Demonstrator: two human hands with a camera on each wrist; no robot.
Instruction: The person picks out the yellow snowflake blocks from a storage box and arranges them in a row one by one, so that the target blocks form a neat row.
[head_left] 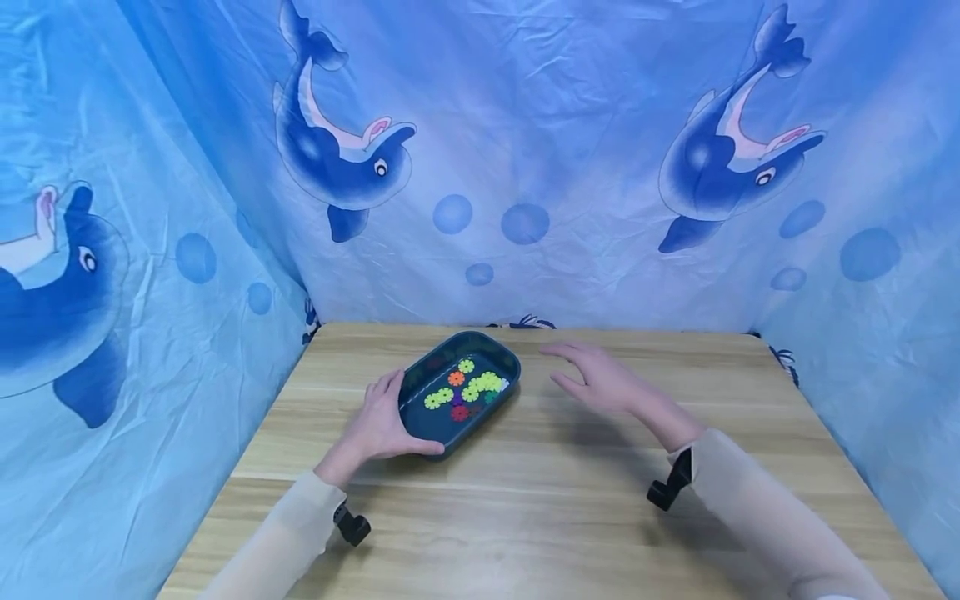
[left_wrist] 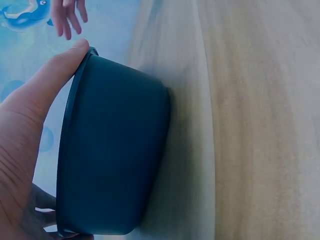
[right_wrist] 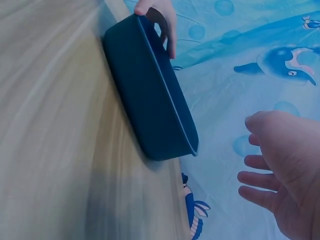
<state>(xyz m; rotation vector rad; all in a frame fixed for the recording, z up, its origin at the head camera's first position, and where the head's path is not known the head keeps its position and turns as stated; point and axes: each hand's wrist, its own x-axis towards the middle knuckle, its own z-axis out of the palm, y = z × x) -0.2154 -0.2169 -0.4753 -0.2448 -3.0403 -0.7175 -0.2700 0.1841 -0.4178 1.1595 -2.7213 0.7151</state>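
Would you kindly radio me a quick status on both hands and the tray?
Left hand gripping tray. Right hand off it, holding nothing. Tray on table, flower-shaped pieces inside. No obstruction visible.

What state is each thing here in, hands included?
Dark tray: upright, open-topped, on the table
Colourful pieces: scattered inside it, some touching
Left hand: gripping the tray's end
Right hand: empty, held above the table
Black wrist devices: worn, one per wrist
Dolphin curtain: hanging, creased

Place: a little recording booth; home or lab, can't tell
Walls: shiny blue cloth sheets (head_left: 600, 125) with cartoon dolphins (head_left: 337, 158), on three sides
Table: flat, pale brown, wood-patterned top (head_left: 525, 517)
Gear: small black wrist cameras (head_left: 355, 527)
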